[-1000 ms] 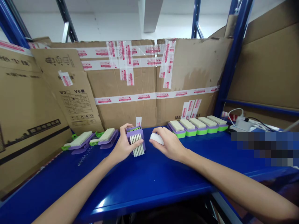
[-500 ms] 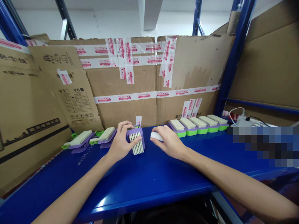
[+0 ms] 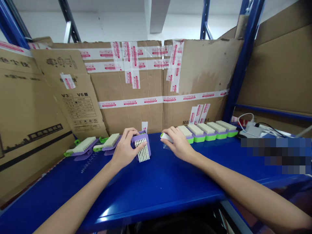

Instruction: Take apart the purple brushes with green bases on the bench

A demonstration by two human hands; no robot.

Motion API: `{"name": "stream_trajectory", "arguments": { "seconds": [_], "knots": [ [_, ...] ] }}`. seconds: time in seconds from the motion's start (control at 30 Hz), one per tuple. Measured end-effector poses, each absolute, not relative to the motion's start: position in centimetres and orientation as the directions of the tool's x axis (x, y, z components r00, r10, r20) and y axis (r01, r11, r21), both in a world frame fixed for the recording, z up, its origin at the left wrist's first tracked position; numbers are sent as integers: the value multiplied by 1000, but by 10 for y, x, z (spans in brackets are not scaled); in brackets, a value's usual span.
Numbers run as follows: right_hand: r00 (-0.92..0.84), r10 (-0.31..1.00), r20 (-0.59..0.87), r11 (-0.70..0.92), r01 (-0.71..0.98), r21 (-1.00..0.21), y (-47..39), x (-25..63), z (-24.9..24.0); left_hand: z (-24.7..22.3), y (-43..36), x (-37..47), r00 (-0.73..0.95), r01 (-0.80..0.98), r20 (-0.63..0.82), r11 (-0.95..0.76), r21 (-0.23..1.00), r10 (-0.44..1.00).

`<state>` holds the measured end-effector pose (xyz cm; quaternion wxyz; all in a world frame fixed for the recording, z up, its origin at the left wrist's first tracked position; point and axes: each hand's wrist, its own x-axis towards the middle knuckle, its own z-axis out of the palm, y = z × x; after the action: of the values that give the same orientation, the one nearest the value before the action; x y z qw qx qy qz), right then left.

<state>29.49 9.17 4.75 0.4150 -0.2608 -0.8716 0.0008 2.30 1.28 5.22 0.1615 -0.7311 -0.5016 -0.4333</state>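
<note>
My left hand (image 3: 125, 148) grips a purple brush (image 3: 142, 150) near the middle of the blue table; its pale bristles face me, with my thumb over them. To the right, my right hand (image 3: 179, 144) is closed around a white piece with a green end (image 3: 166, 137). A bit of clear material shows just beneath that piece. The brush and the white piece are apart. Right behind my right hand, a row of several brushes (image 3: 207, 131) with green bases stands bristles up.
Two purple and green brushes (image 3: 85, 145) (image 3: 111, 142) lie at the left, beside a coiled spring (image 3: 88, 162). Taped cardboard (image 3: 131, 120) walls the table's back. White cables and a plug (image 3: 253, 129) sit at the far right. The blue table (image 3: 151, 195) ends in a front edge.
My right hand has moved slightly right with the white piece, which has turned so its green end shows. My left hand and its brush have barely moved.
</note>
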Motion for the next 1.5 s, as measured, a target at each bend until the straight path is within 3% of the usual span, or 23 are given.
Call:
{"name": "stream_trajectory", "arguments": {
  "seconds": [0.3,0.53,0.77,1.23,1.5],
  "knots": [
    [-455,524,720,842,404,-358,103,296,43,54,10,25,116,868,766,-440,232,632],
    [-549,523,652,841,456,-291,99,295,42,52,12,24,139,858,765,-462,224,629],
    [-691,444,571,880,455,-135,94,295,43,53,11,26,140,855,758,-464,232,637],
    [-711,425,559,888,447,-106,95,296,42,53,10,25,159,850,757,-477,221,634],
    [-680,466,566,849,525,-68,97,294,41,53,11,25,158,856,761,-472,213,630]
  ]
}}
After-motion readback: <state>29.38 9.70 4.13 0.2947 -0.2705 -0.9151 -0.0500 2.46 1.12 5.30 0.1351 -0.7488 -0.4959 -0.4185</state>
